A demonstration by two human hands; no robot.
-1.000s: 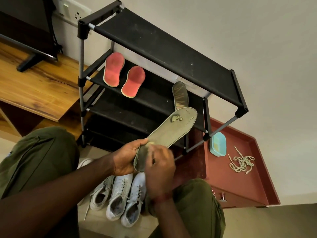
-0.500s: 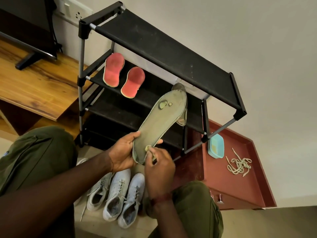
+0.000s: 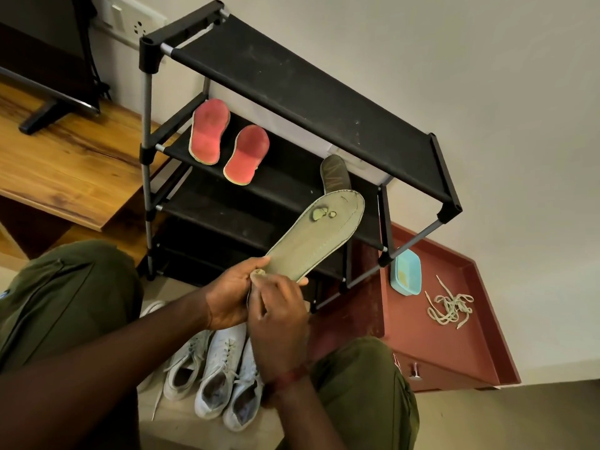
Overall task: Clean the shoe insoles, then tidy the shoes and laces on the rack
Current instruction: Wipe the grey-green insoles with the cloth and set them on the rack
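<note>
Two hands meet at the heel of a grey-green insole (image 3: 319, 233) held in front of the rack (image 3: 292, 82). The left hand (image 3: 227, 298) curls its fingers round the heel from beneath; the right hand (image 3: 279, 329) pinches a small wad (image 3: 258, 273), perhaps a cloth, against it. White shoes (image 3: 220, 368) lie below.
</note>
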